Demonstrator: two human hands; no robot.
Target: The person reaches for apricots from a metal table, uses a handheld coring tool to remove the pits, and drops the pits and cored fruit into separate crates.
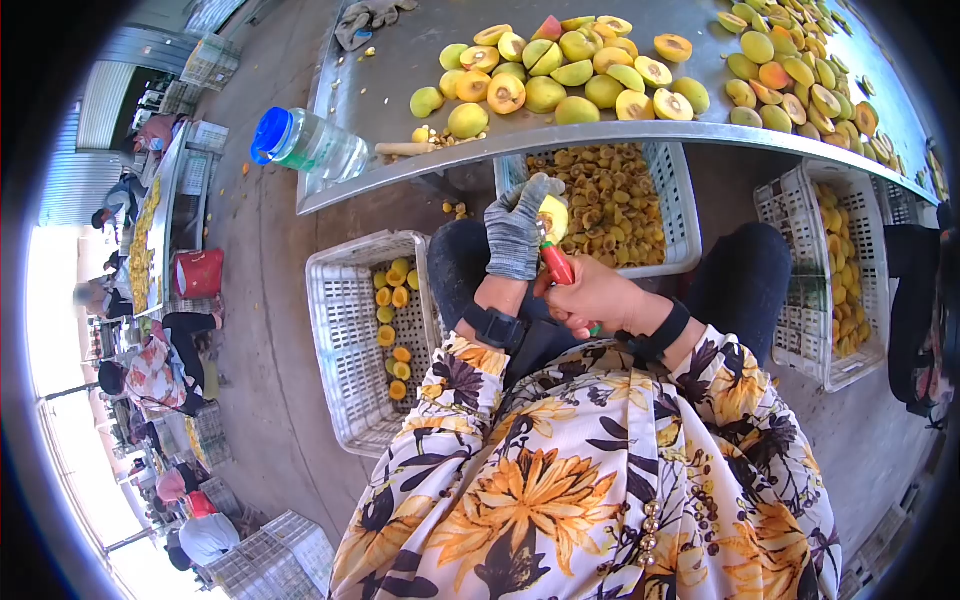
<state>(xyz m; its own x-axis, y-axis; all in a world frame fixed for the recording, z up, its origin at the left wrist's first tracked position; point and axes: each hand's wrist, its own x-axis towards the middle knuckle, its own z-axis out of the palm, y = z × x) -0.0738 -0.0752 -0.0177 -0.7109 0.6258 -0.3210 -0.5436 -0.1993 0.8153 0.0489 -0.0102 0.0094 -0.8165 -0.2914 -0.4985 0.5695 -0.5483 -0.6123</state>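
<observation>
In a grey knit glove, my left hand [513,228] is closed around a yellow peach half [553,217], held up in front of the table edge. My bare right hand [597,297] grips a red-handled pitting tool [557,265], whose metal end meets the cut side of the peach. The exact shape of that metal end is hidden. Both hands are above my lap, close together. Just beyond them, a white crate [682,215] under the table holds many brownish pits and scraps. Halved peaches [545,92] are heaped on the metal table [400,85].
A water bottle [315,147] with a blue cap lies at the table's left edge. A crate [335,330] with several peach halves stands left, and a fuller crate [790,290] stands right. More peaches [790,75] cover the table's right. Other people sit at a far-left table.
</observation>
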